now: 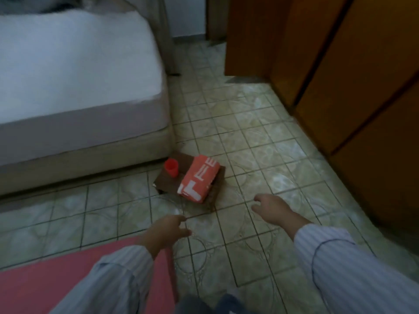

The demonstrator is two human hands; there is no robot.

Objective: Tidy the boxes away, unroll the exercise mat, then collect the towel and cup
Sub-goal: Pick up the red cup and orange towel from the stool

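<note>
A folded orange towel [199,179] with white lettering lies on a low brown cardboard box [175,179] on the tiled floor by the bed corner. A red cup [171,168] stands upright on the same box, left of the towel. A pink exercise mat [56,279] lies flat on the floor at the lower left. My left hand [169,230] hovers above the mat's right end, fingers apart, holding nothing. My right hand [271,209] reaches out right of the box, fingers spread, a short way from the towel.
A bed [74,87] with a white mattress fills the upper left. Wooden wardrobe doors [340,64] line the right side. Green tiled floor [249,143] runs between them toward a doorway at the top.
</note>
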